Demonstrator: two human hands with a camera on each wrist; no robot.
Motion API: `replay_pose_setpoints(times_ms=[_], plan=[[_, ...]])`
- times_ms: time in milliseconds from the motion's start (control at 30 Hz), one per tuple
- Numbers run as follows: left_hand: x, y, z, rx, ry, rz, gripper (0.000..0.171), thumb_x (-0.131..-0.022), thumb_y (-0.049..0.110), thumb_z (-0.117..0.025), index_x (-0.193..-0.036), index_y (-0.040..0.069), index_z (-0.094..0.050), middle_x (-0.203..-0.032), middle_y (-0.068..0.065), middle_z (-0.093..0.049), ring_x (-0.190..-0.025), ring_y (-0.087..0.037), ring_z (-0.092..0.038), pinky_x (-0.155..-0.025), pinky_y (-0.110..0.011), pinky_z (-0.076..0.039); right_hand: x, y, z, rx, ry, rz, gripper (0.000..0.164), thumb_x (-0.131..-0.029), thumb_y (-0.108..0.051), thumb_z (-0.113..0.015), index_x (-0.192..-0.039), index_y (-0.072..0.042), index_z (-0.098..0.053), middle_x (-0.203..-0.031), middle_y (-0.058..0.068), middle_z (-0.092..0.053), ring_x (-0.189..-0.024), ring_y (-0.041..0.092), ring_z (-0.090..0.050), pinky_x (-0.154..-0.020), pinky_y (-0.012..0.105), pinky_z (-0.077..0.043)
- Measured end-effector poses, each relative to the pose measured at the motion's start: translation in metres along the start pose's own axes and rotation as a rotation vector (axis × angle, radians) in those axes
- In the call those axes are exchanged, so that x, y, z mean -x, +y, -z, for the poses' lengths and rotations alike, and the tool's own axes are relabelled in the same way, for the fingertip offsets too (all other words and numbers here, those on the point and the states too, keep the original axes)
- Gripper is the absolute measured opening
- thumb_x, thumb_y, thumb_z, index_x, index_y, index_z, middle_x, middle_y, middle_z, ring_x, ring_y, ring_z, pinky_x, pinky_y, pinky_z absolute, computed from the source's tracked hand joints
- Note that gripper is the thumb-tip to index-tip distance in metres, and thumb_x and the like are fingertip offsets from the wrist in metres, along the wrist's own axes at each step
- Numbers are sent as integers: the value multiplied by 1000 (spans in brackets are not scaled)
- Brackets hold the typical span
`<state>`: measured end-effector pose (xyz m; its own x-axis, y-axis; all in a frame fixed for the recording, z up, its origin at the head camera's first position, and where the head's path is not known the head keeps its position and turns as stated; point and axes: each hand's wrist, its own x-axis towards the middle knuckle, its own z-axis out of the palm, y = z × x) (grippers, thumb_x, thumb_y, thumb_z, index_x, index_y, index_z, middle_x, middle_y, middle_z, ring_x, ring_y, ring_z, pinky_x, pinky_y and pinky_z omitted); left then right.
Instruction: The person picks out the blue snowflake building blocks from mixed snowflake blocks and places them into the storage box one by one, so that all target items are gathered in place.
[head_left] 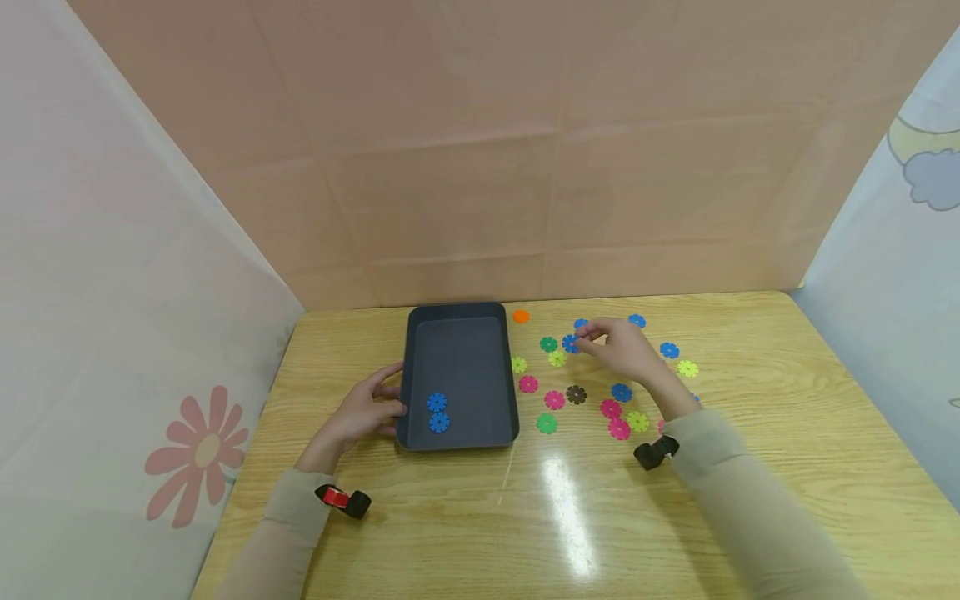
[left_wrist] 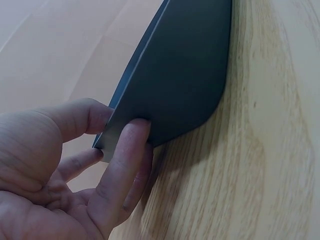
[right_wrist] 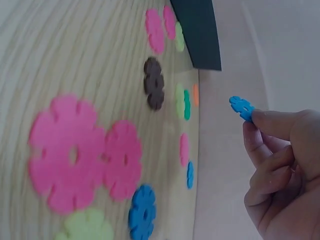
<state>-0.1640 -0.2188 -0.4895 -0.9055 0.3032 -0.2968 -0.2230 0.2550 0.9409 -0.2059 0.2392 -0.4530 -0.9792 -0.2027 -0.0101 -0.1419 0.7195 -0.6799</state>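
My left hand [head_left: 367,408] grips the left side of the dark grey tray [head_left: 457,350]. In the left wrist view, thumb and fingers lie on either side of the tray's wall [left_wrist: 185,65]. Inside the tray, near its front left corner, are two blue notched discs [head_left: 437,402]. Over the scattered discs, my right hand [head_left: 626,350] pinches a blue notched disc [right_wrist: 242,108] between thumb and index finger, raised off the table.
Flower-shaped discs in several colours lie right of the tray: pink [head_left: 554,400], brown [head_left: 576,394], green [head_left: 547,423], yellow [head_left: 687,368], blue [head_left: 670,350]. An orange disc [head_left: 521,317] lies by the tray's far right corner. Cloth walls surround the wooden table [head_left: 465,517].
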Motion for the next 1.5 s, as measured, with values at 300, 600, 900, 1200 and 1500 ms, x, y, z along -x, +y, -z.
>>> replay_pose_setpoints(times_ms=[300,600,900,1200,1500], plan=[[-1,1,-1,-1,-9,0,79,-94,-2,-65,-164,14,-31,-134,-31,-52,-97,-32,-69,-71,-45,-63,-4,-34,-18,-46,8,54,22,-102,-29,-69,-117,-14,-74,-105,4,-72,-60,19,-44,-55,33,-42],[-1,3,-1,-1,-5,7,80,-95,-1,-66,-165,15,-31,-134,-31,-51,-97,-32,-69,-71,-46,-63,-11,-65,-44,-94,-50,108,20,-101,-28,-70,-116,-16,-75,-103,1,-71,-59,21,-45,-55,34,-41],[-1,1,1,-4,-8,6,78,-96,1,-65,-165,15,-31,-137,-31,-51,-99,-33,-69,-72,-46,-63,-25,-86,-79,-129,-76,199,11,-98,-20,-73,-107,-14,-77,-95,-2,-72,-57,17,-47,-53,29,-42],[-2,1,1,-6,-7,5,80,-94,0,-66,-164,15,-31,-136,-31,-52,-98,-32,-68,-71,-45,-63,-33,-106,-108,-83,-129,180,10,-97,-20,-75,-106,-14,-78,-97,-3,-73,-83,13,-64,-70,31,-54],[-2,1,0,10,-12,9,79,-95,-1,-65,-165,15,-31,-136,-31,-51,-98,-32,-68,-71,-46,-63,-41,-119,-128,-79,-169,176,11,-96,-18,-76,-105,-11,-79,-93,-3,-74,-81,11,-65,-71,29,-54]])
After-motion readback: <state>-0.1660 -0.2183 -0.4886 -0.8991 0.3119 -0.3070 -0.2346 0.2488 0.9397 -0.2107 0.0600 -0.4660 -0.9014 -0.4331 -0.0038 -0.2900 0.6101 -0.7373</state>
